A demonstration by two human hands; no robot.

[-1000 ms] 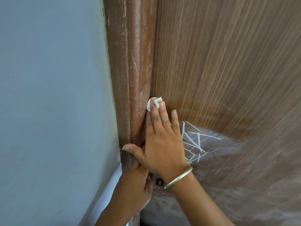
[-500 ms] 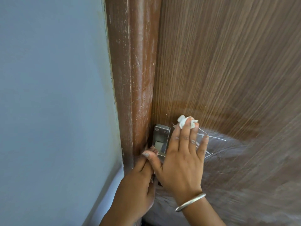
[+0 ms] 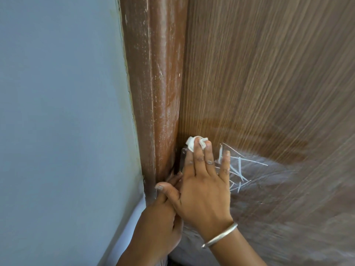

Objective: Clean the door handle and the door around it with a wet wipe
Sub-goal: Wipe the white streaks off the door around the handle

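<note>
Head view, door edge at handle height. The right hand [image 3: 201, 187] lies flat on the wooden door [image 3: 269, 83]. Its index and middle fingers are straight and together, the little finger is spread apart, and the thumb points toward the door frame [image 3: 159, 93]. Its fingertips press the bunched wet wipe [image 3: 195, 144] against the door at the upper corner of the metal lock plate [image 3: 183, 158], which is mostly covered. Below the lock plate, the left hand [image 3: 159, 227] reaches under the right; whether its fingers grip anything cannot be told. The handle itself is hidden.

Progress, as judged: a darker, damp-looking band [image 3: 249, 135] arcs above and to the right of the lock plate, suggesting wiped surface. White scratch-like marks [image 3: 239, 166] right of the lock plate and the hazy area [image 3: 288, 208] below them appear unfinished.
</note>
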